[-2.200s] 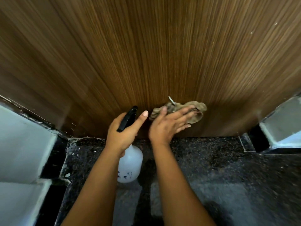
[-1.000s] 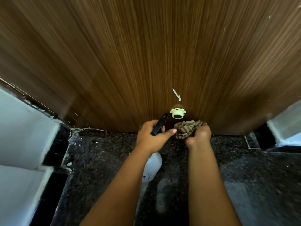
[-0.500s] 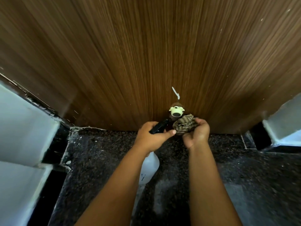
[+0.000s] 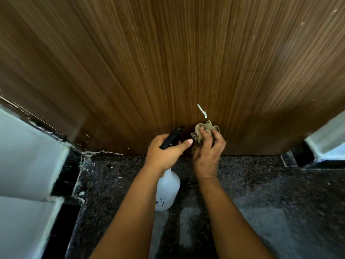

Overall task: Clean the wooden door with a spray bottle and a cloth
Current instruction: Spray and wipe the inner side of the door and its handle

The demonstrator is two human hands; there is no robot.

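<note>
Here: two hands working low at one wooden door (image 4: 168, 62). Left hand (image 4: 164, 153) gripping one spray bottle (image 4: 167, 191) by black trigger head, white body hanging above dark speckled floor (image 4: 261, 184). Right hand (image 4: 208, 156) clutching one bunched cloth (image 4: 202, 130), pressing against door bottom, just under one white streak (image 4: 202, 110).

One wooden door (image 4: 168, 62) at twelve o'clock, one spray bottle (image 4: 168, 189), one cloth (image 4: 203, 129), two hands: left hand (image 4: 164, 152), right hand (image 4: 208, 156).
</note>
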